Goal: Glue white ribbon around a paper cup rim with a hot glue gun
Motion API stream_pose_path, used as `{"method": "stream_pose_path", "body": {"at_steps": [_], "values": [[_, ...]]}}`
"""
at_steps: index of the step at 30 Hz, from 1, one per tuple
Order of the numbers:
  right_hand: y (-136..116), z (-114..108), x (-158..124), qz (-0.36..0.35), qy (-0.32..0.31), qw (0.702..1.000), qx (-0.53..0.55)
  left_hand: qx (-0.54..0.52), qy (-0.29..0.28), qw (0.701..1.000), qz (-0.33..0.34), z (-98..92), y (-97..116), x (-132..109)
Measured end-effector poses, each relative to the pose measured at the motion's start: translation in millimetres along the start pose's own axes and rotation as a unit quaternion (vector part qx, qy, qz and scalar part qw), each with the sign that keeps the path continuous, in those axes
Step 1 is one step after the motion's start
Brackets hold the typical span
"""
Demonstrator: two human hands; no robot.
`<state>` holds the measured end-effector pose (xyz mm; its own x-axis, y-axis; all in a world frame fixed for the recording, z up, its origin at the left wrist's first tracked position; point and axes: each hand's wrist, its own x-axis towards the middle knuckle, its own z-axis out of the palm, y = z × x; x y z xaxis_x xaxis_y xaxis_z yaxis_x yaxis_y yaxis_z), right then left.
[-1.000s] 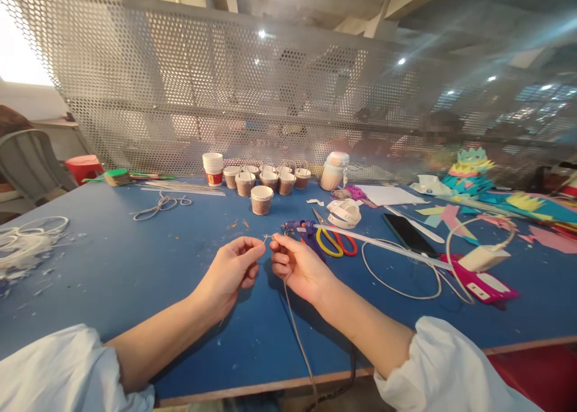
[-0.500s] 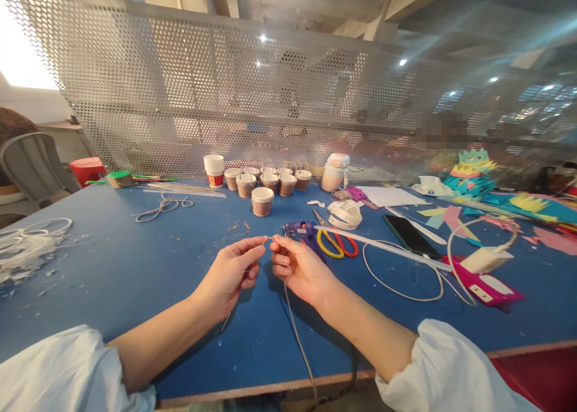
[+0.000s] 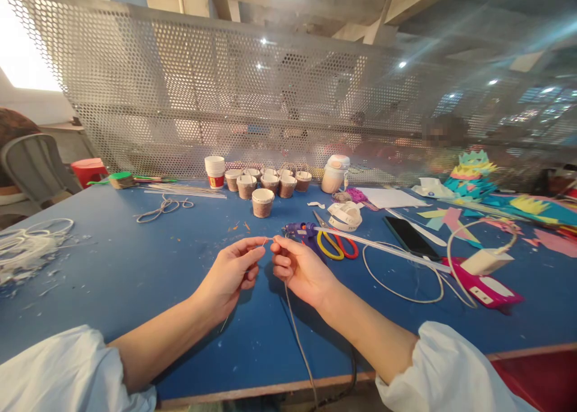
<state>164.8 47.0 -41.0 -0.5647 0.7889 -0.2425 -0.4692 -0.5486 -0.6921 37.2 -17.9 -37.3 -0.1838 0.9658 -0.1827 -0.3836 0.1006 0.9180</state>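
Observation:
My left hand (image 3: 235, 269) and my right hand (image 3: 303, 269) meet over the blue table, fingertips almost touching. Between them a thin grey cord (image 3: 295, 328) is pinched. From my right hand the cord hangs down over the table's front edge, and a short thin end pokes out below my left hand. Just beyond my right hand lie a blue glue gun (image 3: 300, 229) with a long clear glue stick and scissors (image 3: 336, 244) with yellow and red handles. A small brown-wrapped cup (image 3: 262, 203) stands upright behind my hands.
Several wrapped cups with handles (image 3: 247, 187) stand at the back, beside stacked paper cups (image 3: 214, 172) and a bottle (image 3: 335, 174). To the right are a phone (image 3: 411, 238), a pink power strip (image 3: 489, 292) and paper scraps. Loose cord (image 3: 164, 208) and white cord (image 3: 31, 244) lie left.
Almost nothing differs. Both hands keep their pinch on the cord in the same place, and the view has shifted very slightly.

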Motion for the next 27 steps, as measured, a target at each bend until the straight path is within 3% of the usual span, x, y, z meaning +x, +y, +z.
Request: {"method": "stream_pose_path", "body": {"at_steps": [13,20,24,27], "values": [[-0.2,1.7,-3.6,-0.018,-0.011,0.999,-0.035,0.013,0.011,0.999,0.028,-0.7,-2.4,2.7],[-0.9,2.8,-6.9,-0.051,-0.010,0.994,-0.092,0.071,0.026,0.995,0.064,-0.5,-2.1,0.4],[-3.2,3.6,-9.2,-0.101,0.005,0.980,-0.173,0.116,0.037,0.987,0.102,-0.1,-0.6,-0.8],[-4.5,2.7,-9.6,-0.157,0.023,0.948,-0.275,0.146,0.045,0.979,0.133,0.2,0.7,-2.4]]}}
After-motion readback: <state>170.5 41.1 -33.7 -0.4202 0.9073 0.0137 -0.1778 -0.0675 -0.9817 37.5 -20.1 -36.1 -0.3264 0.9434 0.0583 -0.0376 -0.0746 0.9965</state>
